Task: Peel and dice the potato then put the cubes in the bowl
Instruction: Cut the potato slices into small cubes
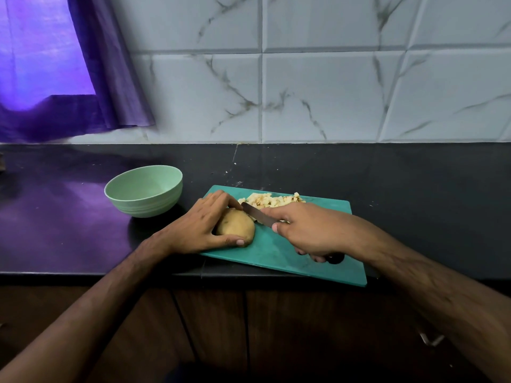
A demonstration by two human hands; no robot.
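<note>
Tan potato (236, 226) sits under my left hand (199, 226), just left of the frame's centre: my fingers arch over its far side, my thumb presses its near end, and I clamp it against the board (279, 257). My right hand (307, 230) is wrapped round the knife (258, 215); my index finger lies along the top, the dark handle pokes out below my palm, and the blade slants up and left so that its tip meets the potato's upper right edge, close to my left fingertips.

I judge this to be the dicing step, at the start of a cut into a piece that looks whole and may have skin on it; I cannot tell whether it is peeled. Behind the blade, at the board's far edge, lies a pale heap of cubes (272, 200), so part of the cutting looks done. None of it has gone over: the green bowl (143, 190), left of the board and apart from it, looks empty.

The next move calls for a steady downward press of the blade with my left fingertips tucked back, since they are very near the edge. The round potato could roll, so my hold must stay firm. The board's near right corner overhangs the dark counter (414, 194), which asks for care.
</note>
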